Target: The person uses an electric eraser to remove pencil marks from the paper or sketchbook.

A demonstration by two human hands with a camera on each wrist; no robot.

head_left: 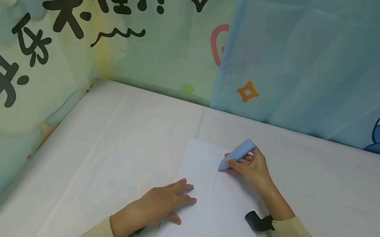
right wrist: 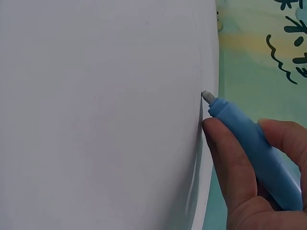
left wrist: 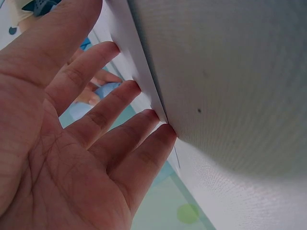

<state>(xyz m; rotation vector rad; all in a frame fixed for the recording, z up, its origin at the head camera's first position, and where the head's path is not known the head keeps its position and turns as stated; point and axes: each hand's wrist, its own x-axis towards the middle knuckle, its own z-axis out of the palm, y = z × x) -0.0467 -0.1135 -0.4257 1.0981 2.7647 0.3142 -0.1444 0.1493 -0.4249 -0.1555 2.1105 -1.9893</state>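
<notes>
A white sheet of paper (head_left: 215, 236) lies on the table. My right hand (head_left: 257, 169) holds a thick, light-blue pen-shaped tool (head_left: 240, 153), thumb on one side and fingers on the other, near the sheet's far end. In the right wrist view the blue tool (right wrist: 259, 148) has a short grey tip that meets the paper; its exact kind is unclear. A faint line runs down the sheet below the tip. At the sheet's left edge rests my left hand (head_left: 161, 201), fingers spread and fairly straight. The left wrist view shows its fingertips (left wrist: 151, 115) touching the paper's edge.
A white cloth covers the table (head_left: 127, 133), and fabric backdrops (head_left: 170, 56) with printed writing and shapes stand along its left and far sides. A black object (head_left: 257, 222) is at the right wrist, over the sheet's right edge.
</notes>
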